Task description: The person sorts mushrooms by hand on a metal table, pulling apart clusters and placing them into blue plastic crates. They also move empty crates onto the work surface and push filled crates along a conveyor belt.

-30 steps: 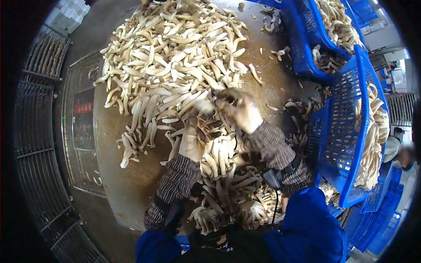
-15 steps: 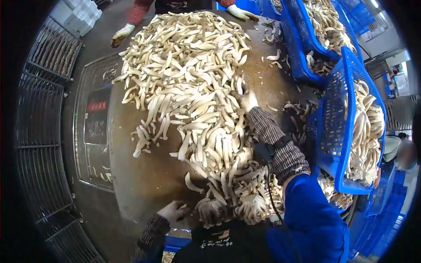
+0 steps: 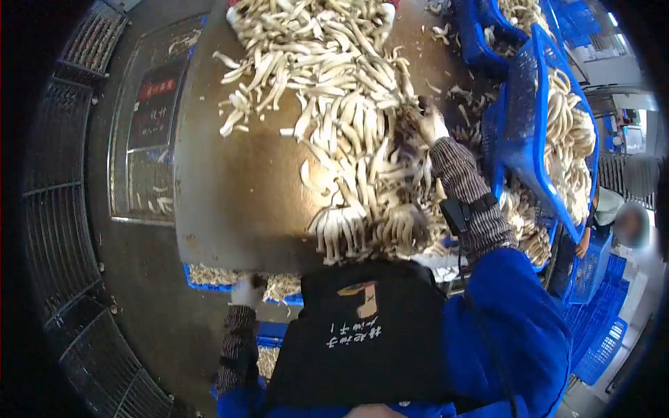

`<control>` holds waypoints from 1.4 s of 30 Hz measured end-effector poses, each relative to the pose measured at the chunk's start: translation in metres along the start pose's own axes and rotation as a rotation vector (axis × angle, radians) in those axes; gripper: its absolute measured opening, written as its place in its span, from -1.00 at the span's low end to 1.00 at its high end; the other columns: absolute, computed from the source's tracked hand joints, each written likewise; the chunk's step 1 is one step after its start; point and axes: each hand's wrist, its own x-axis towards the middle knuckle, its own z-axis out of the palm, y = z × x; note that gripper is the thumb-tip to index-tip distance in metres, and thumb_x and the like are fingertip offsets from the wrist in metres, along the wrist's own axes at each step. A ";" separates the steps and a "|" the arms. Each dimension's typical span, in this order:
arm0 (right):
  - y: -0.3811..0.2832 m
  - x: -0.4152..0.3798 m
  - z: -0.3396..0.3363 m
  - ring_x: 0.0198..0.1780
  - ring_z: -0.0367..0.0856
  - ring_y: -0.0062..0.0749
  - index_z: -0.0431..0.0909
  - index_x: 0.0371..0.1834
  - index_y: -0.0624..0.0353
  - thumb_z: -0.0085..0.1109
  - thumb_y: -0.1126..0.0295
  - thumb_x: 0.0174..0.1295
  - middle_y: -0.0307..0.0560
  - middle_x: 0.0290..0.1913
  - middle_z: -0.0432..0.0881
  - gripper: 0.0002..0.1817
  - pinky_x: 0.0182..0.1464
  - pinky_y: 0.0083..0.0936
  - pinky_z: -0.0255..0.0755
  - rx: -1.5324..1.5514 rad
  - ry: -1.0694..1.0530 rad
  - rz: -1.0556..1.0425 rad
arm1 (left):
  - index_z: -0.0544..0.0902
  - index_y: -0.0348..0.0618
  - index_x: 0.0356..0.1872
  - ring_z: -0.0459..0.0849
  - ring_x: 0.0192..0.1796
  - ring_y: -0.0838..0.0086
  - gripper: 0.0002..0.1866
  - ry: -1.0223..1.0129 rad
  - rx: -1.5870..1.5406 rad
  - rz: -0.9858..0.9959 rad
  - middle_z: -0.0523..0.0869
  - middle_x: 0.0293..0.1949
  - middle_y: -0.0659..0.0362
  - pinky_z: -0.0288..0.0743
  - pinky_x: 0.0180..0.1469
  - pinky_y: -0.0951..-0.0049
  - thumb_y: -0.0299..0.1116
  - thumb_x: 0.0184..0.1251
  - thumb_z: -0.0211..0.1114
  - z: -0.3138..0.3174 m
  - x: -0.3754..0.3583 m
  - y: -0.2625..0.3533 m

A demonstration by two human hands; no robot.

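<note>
My right hand, gloved white with dark fingertips, lies against the right side of the mushroom pile, its fingers apart at the mushrooms there. Pale, long-stemmed mushrooms spread across the worn metal table. Closer to me, a mushroom cluster fans its stems beside a second, greyer cluster at the near edge. My left hand, also gloved, is low at the table's front edge, over a blue crate of mushroom pieces. Motion blurs its fingers.
On the right stands a tilted blue basket full of mushrooms, with more blue crates behind it. Dark racks line the left side. A person is at the far right.
The view has tilted down toward my body. My left hand has moved from above the table to its front edge over the crate. My right hand stays at the pile's right side, nearer me.
</note>
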 end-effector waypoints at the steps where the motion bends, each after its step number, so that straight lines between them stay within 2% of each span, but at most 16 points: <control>1: -0.004 -0.028 -0.003 -0.10 0.63 -0.24 0.44 0.05 0.28 0.14 -0.06 0.21 0.15 -0.14 0.62 -0.40 -0.09 -0.33 0.48 -0.261 0.050 -0.062 | 0.54 -0.18 0.06 0.64 0.02 0.18 -0.44 0.054 -0.146 0.006 0.64 -0.01 -0.06 0.54 0.02 0.18 -0.03 0.12 0.35 0.006 0.010 0.010; 3: 0.021 -0.072 0.011 -0.11 0.65 -0.12 0.49 0.00 0.35 0.10 -0.19 0.19 0.19 -0.23 0.67 -0.29 -0.06 -0.32 0.47 -0.293 -0.079 -0.207 | 0.39 -0.34 0.21 0.65 -0.01 0.26 -0.39 0.039 -0.860 0.347 0.64 0.01 -0.05 0.50 0.06 0.34 -0.32 0.14 0.35 0.026 0.026 0.043; 6: -0.015 -0.186 0.034 -0.13 0.62 -0.04 0.55 -0.07 0.31 0.05 -0.22 0.19 0.23 -0.28 0.63 -0.31 -0.05 -0.27 0.45 -0.646 -0.604 -0.288 | 0.27 -0.43 0.27 0.60 0.02 0.37 -0.29 -0.006 -0.881 0.424 0.57 0.06 -0.05 0.46 0.12 0.39 -0.44 0.12 0.38 0.010 0.021 0.150; 9: -0.018 -0.207 0.068 -0.26 0.61 -0.06 0.29 0.20 0.27 0.09 -0.20 0.18 0.20 -0.31 0.58 -0.23 -0.17 -0.27 0.47 -0.553 -0.657 -0.400 | 0.15 -0.41 0.34 0.63 -0.06 0.38 -0.25 0.190 -0.671 0.648 0.55 0.03 -0.01 0.55 0.00 0.43 -0.56 0.14 0.34 0.018 0.049 0.192; 10: -0.005 -0.200 0.086 -0.26 0.60 -0.08 0.23 0.23 0.27 0.14 -0.17 0.15 0.19 -0.30 0.58 -0.20 -0.18 -0.29 0.47 -0.493 -0.616 -0.402 | 0.04 -0.35 0.39 0.62 -0.03 0.32 -0.13 -0.191 -1.191 0.539 0.50 0.10 -0.02 0.59 -0.06 0.43 -0.66 0.06 0.34 0.009 0.047 0.210; 13: -0.001 -0.183 0.121 -0.15 0.61 -0.03 0.16 0.32 0.21 0.22 -0.07 0.09 0.21 -0.17 0.61 -0.16 -0.07 -0.30 0.47 -0.359 -0.621 -0.255 | 0.03 -0.22 0.40 0.53 0.13 0.29 -0.05 -0.521 -1.614 0.302 0.41 0.20 -0.05 0.59 0.04 0.42 -0.78 -0.05 0.33 0.004 0.074 0.241; 14: -0.015 -0.190 0.107 -0.12 0.61 -0.04 0.28 0.16 0.28 0.31 -0.01 0.00 0.20 -0.16 0.62 -0.24 -0.03 -0.33 0.45 -0.165 -0.561 -0.263 | 0.06 -0.19 0.39 0.52 0.13 0.32 -0.07 -0.293 -1.327 0.596 0.41 0.20 -0.02 0.55 0.11 0.43 -0.79 -0.05 0.32 -0.008 0.060 0.251; 17: -0.006 -0.168 0.096 -0.10 0.62 -0.18 0.24 0.29 0.29 0.35 0.22 0.06 0.14 -0.13 0.63 -0.24 0.05 -0.38 0.45 0.293 -0.723 -0.427 | 0.24 -0.26 0.29 0.49 0.13 0.44 -0.21 -0.292 -1.180 0.746 0.42 0.18 0.06 0.50 0.13 0.47 -0.75 -0.06 0.36 -0.025 0.068 0.249; 19: 0.027 -0.130 0.108 -0.22 0.63 -0.48 0.23 0.32 0.30 0.33 0.28 0.15 0.14 -0.17 0.65 -0.29 -0.17 -0.51 0.58 0.518 -0.899 -0.058 | 0.41 -0.30 0.14 0.58 -0.03 0.47 -0.43 -0.350 -1.112 0.712 0.59 -0.04 0.11 0.52 0.05 0.51 -0.66 0.01 0.32 -0.054 0.051 0.253; 22: 0.020 -0.118 0.078 -0.34 0.61 -0.45 0.22 0.31 0.30 0.20 0.33 0.24 0.12 -0.20 0.63 -0.39 -0.30 -0.52 0.58 0.690 -0.683 0.196 | 0.27 -0.35 0.23 0.62 -0.09 0.41 -0.38 -0.277 -1.385 0.506 0.56 -0.03 0.05 0.51 0.03 0.53 -0.67 0.06 0.21 -0.068 0.058 0.248; 25: 0.022 -0.111 0.098 -0.25 0.60 -0.48 0.18 0.34 0.30 0.06 0.53 0.26 0.05 -0.12 0.61 -0.44 -0.25 -0.62 0.52 0.401 -0.540 -0.229 | 0.15 -0.27 0.36 0.56 0.06 0.37 -0.27 -0.346 -1.313 0.788 0.51 0.08 -0.01 0.48 0.15 0.48 -0.60 0.12 0.22 -0.075 0.066 0.276; 27: -0.009 -0.130 0.088 -0.14 0.59 -0.47 0.20 0.34 0.32 0.10 0.53 0.23 0.03 -0.09 0.63 -0.41 -0.10 -0.63 0.47 0.367 -0.490 -0.193 | 0.17 -0.25 0.37 0.56 0.06 0.33 -0.27 -0.218 -1.120 0.628 0.49 0.13 -0.07 0.45 0.16 0.47 -0.56 0.14 0.26 -0.085 0.059 0.298; 33: -0.033 -0.131 0.039 -0.18 0.64 -0.29 0.54 -0.02 0.39 0.27 0.23 0.15 0.12 -0.19 0.67 -0.55 -0.10 -0.46 0.48 0.164 -0.310 -0.163 | 0.27 -0.35 0.26 0.63 -0.09 0.30 -0.38 -0.347 -1.153 0.458 0.60 -0.09 -0.03 0.59 -0.01 0.35 -0.63 0.10 0.23 -0.086 0.099 0.314; 37: -0.027 -0.121 0.055 -0.09 0.63 -0.13 0.51 0.05 0.32 0.22 0.19 0.15 0.23 -0.10 0.63 -0.51 0.02 -0.37 0.45 0.121 -0.127 -0.302 | 0.37 -0.25 0.15 0.62 -0.19 0.36 -0.57 -0.517 -1.539 0.364 0.60 -0.18 0.06 0.62 -0.22 0.34 -0.53 0.22 0.16 -0.085 0.091 0.338; 38: -0.031 -0.118 0.053 0.01 0.58 -0.20 0.45 0.14 0.30 0.19 0.18 0.19 0.19 -0.05 0.62 -0.47 0.10 -0.43 0.41 0.133 -0.241 -0.241 | 0.12 -0.23 0.37 0.64 -0.25 0.40 -0.30 -0.520 -1.618 0.319 0.60 -0.22 0.02 0.64 -0.37 0.44 -0.67 0.17 0.12 -0.083 0.100 0.342; 42: -0.025 -0.111 0.044 0.10 0.53 -0.25 0.39 0.22 0.31 0.07 0.20 0.31 0.15 0.14 0.51 -0.50 0.14 -0.46 0.39 0.390 -0.493 -0.218 | 0.28 -0.24 0.20 0.59 -0.47 0.51 -0.44 -0.552 -1.631 0.262 0.60 -0.39 0.14 0.53 -0.55 0.63 -0.68 0.11 0.14 -0.075 0.117 0.336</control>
